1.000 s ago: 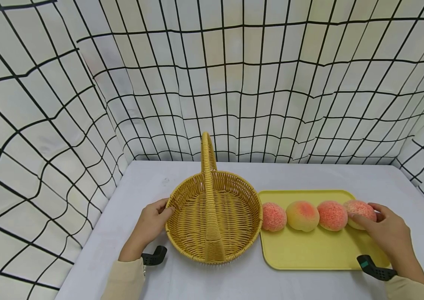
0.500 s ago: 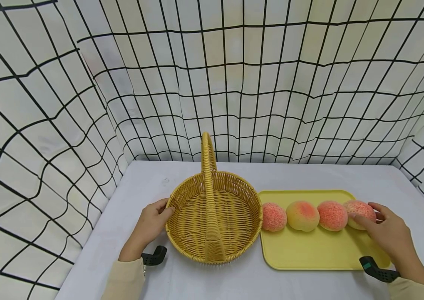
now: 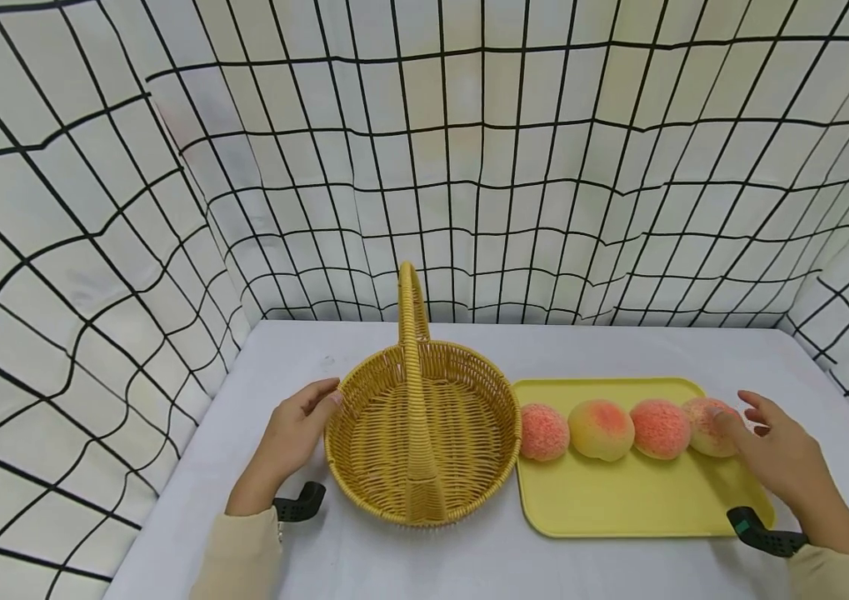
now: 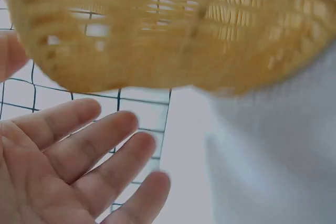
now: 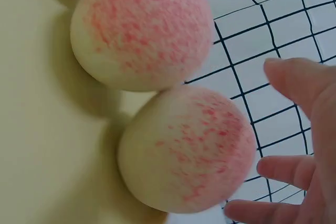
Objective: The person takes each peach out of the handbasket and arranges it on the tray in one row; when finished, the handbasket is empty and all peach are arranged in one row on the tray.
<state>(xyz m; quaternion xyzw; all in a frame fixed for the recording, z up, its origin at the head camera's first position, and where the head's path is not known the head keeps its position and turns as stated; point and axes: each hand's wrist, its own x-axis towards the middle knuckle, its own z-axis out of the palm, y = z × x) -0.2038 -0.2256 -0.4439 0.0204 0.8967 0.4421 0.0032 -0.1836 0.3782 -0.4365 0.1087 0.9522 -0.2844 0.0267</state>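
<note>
A round yellow wicker basket (image 3: 469,442) with a tall arched handle stands mid-table. My left hand (image 3: 292,437) is beside its left rim; in the left wrist view several fingers (image 4: 100,142) lie straight and spread, apart from the basket wall (image 4: 147,64). Several peaches (image 3: 601,431) sit in a row along a yellow tray (image 3: 619,508), right of the basket. At the rightmost peach (image 3: 705,427) is my right hand (image 3: 791,458). Seen from the right wrist, its fingers (image 5: 286,171) are extended, with a small gap to that peach (image 5: 189,153).
A white cloth (image 3: 469,558) covers the table. White walls with a black grid (image 3: 469,208) enclose it at the back and both sides. The basket's right rim overhangs the tray's left edge.
My right hand has let go of the rightmost peach and drawn back slightly to the right. My left hand has loosened from the basket rim. The head view shifts slightly.
</note>
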